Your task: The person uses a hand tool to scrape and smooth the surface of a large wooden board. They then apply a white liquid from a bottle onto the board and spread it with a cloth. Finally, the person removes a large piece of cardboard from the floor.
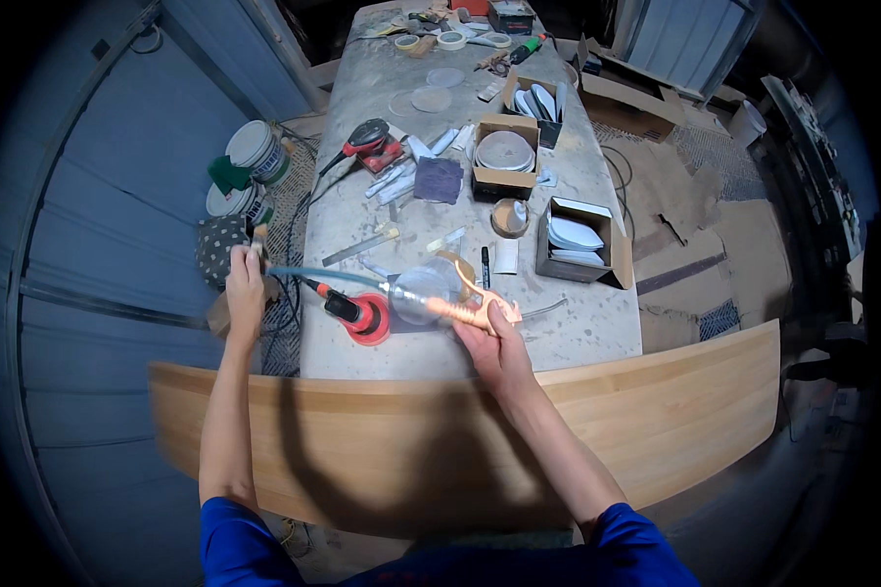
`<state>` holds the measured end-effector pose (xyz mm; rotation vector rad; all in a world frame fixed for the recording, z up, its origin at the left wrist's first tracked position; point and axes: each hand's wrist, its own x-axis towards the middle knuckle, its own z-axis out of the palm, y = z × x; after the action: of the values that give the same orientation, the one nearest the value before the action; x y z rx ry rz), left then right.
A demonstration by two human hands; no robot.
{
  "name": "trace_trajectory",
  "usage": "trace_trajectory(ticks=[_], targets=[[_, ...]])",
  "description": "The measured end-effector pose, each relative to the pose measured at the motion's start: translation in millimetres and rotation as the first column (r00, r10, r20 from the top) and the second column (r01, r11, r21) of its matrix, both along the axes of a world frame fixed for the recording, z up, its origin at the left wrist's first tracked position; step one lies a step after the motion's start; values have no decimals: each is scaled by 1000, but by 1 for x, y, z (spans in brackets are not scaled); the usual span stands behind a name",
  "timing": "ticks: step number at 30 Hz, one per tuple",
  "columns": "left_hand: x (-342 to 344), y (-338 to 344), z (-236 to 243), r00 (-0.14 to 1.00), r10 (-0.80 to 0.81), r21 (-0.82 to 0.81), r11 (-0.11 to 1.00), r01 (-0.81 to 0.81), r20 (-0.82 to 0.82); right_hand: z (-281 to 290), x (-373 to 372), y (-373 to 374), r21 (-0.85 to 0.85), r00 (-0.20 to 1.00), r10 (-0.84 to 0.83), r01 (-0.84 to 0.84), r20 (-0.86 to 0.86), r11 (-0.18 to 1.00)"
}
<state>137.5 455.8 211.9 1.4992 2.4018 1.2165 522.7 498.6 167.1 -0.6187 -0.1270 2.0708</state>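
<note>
A wide, curved wooden board (646, 391) lies across in front of me, below both hands. My right hand (497, 350) is closed around an orange air blow gun (480, 308), held above the near end of the worktable. From the gun a blue-green hose (328, 275) runs left to my left hand (247, 289). That hand is raised beyond the table's left edge, its fingers closed at the hose. A small tan piece shows at its fingertips, too blurred to name. Under the hose stands a red and black sander (360, 315), beside a clear round disc (423, 295).
The worktable (597, 328) carries another red sander (372, 147), a purple sanding sheet (439, 181), a black marker (486, 266) and open boxes (582, 240) of pads and discs. White buckets (256, 152) stand on the floor at left. Cardboard (724, 245) covers the floor at right.
</note>
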Motion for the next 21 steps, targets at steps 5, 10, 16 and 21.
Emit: trace_trajectory(ticks=[5, 10, 16, 21], targets=[[-7, 61, -26, 999, -19, 52, 998, 18, 27, -37, -95, 61, -154, 958, -285, 276, -40, 949], [8, 77, -145, 981, -149, -141, 976, 166, 122, -92, -116, 103, -93, 953, -298, 302, 59, 949], [22, 102, -207, 940, -42, -182, 977, 109, 339, -89, -65, 103, -313, 973, 78, -6, 216, 950], [37, 124, -209, 991, -65, -188, 978, 87, 118, -95, -7, 119, -152, 745, 248, -196, 619, 969]])
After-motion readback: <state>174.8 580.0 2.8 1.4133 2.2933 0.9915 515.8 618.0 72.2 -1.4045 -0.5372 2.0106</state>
